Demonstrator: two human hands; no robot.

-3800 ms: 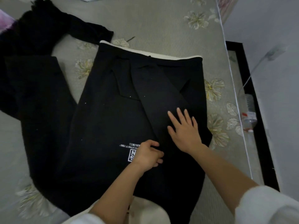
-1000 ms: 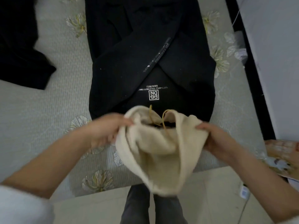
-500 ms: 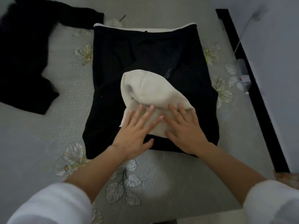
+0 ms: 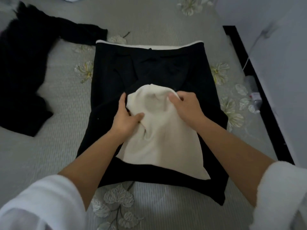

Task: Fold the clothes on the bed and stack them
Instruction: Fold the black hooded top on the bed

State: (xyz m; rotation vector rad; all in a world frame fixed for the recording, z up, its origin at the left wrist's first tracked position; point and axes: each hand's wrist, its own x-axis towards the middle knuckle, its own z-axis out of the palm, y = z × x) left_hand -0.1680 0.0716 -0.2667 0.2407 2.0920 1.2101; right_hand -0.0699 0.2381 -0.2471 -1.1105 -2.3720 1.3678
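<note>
Your left hand (image 4: 126, 117) is pinching, your right hand (image 4: 186, 107) clutching, the cream fleece hood (image 4: 163, 144) between them; limp and light, it is likely needing edge grips.

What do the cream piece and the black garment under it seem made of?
The cream piece: soft, matte fabric, probably fleece or knit; bunches in rounded folds. The black garment: matte, heavier cloth, maybe sweatshirt cotton; lies flat with crisp fold edges. Weave too blurred to tell.

I count two garments — one folded black garment (image 4: 116, 83), one loose black garment (image 4: 21, 77). There is one cream hood (image 4: 162, 138), plus my two hands — left hand (image 4: 126, 118), right hand (image 4: 186, 105).
</note>
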